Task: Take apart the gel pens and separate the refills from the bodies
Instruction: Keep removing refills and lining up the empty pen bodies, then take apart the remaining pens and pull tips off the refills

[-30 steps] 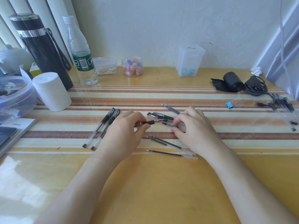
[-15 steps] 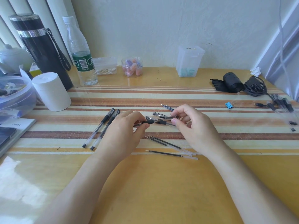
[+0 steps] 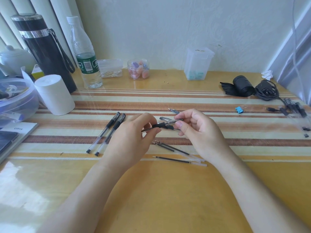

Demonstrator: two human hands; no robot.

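Note:
Both hands hold one gel pen [image 3: 164, 124] above the striped mat at the table's middle. My left hand [image 3: 133, 140] pinches its tip end by the black grip; my right hand [image 3: 196, 130] pinches its clear barrel. Two capped whole pens [image 3: 107, 134] lie side by side left of my left hand. Several loose refills [image 3: 178, 153] lie under and just in front of my hands. More pen parts [image 3: 174, 111] lie behind the right hand, partly hidden. A pile of clear pen bodies [image 3: 296, 109] sits at the far right edge.
A white cylinder [image 3: 54, 95], a black flask [image 3: 45, 49], a water bottle [image 3: 85, 58] and a plastic bowl [image 3: 16, 100] crowd the left. Small containers [image 3: 198, 64] line the wall. A blue binder clip [image 3: 239, 109] and black cables [image 3: 265, 91] lie at the right.
My right hand has lifted off the mat and taken hold of the pen's barrel. Both hands have raised the pen slightly and tilted it.

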